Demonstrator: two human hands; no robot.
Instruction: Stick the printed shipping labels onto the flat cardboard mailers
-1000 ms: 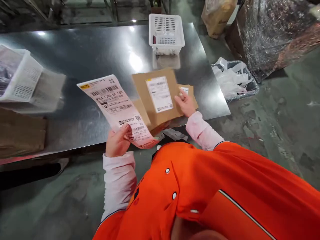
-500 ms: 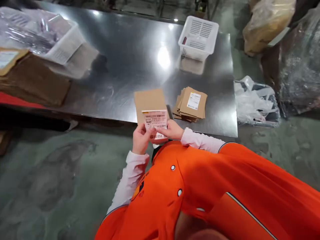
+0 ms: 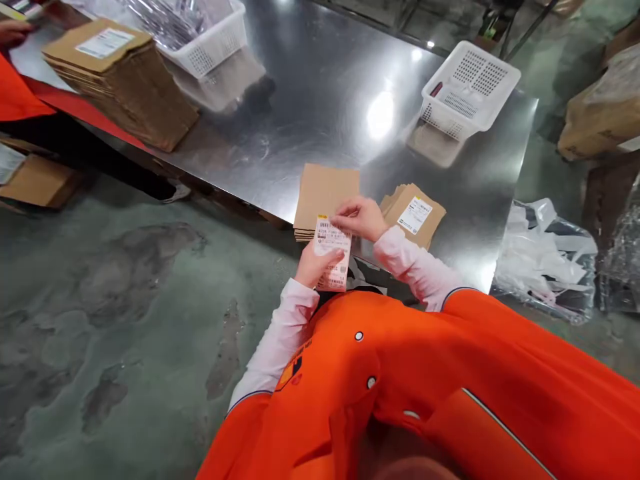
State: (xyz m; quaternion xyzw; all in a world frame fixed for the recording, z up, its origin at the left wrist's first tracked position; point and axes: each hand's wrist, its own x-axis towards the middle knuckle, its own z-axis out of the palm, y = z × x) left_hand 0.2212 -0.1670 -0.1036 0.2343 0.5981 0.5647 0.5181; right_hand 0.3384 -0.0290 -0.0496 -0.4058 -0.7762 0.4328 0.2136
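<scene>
My left hand (image 3: pixel 313 265) grips a pad of printed shipping labels (image 3: pixel 334 243), thumb across the front, close to my waist. At the pad's top right corner, the fingers of my right hand (image 3: pixel 361 217) are pinched on the top label's edge. Just beyond the labels, a stack of plain brown cardboard mailers (image 3: pixel 327 187) lies at the table's near edge. To its right is a smaller pile of mailers (image 3: pixel 434 223), the top one bearing a white label (image 3: pixel 415 214). My right wrist partly covers the gap between the two piles.
The shiny metal table (image 3: pixel 320 87) carries a white perforated basket (image 3: pixel 470 90) at the right. At the left stand a tall cardboard stack (image 3: pixel 145 93) and a basket of plastic-wrapped goods (image 3: pixel 215 47). Another person's hand (image 3: pixel 14 32) shows far left. A bag of white scraps (image 3: pixel 547 260) is on the floor.
The label pad has tilted upright in my left hand, and my right hand has moved from its lower front to its top corner. The view has turned left.
</scene>
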